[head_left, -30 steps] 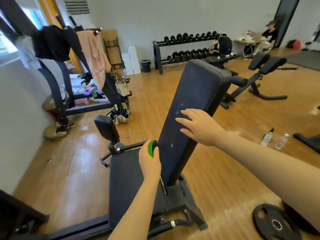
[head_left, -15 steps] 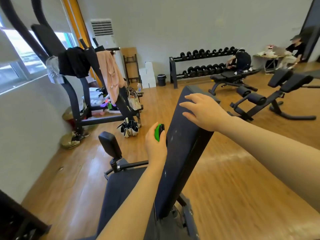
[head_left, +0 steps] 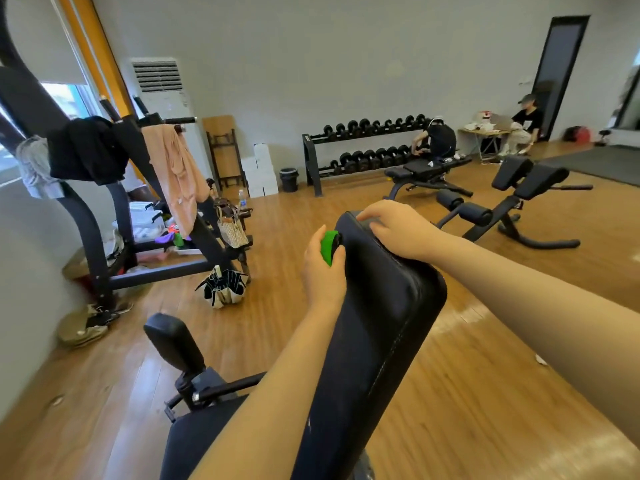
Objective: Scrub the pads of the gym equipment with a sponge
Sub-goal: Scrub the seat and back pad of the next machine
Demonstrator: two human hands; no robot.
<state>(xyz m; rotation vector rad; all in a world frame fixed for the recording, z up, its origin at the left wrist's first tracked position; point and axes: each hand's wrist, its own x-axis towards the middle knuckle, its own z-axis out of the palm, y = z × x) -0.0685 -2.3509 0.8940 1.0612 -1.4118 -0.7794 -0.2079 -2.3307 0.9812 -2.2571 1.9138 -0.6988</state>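
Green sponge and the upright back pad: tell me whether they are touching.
Touching. The head view shows the left hand pressing the green sponge against the back pad at its left edge, no gap visible.

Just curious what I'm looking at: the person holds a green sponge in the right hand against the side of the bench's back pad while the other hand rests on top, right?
Not quite: the head view shows the green sponge in the left hand, not the right. The right hand rests on top of the back pad.

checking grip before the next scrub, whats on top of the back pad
The right hand rests on the top end of the back pad, fingers draped over the far edge. The left hand holds a green sponge against its side. The pad beneath the palm is hidden.
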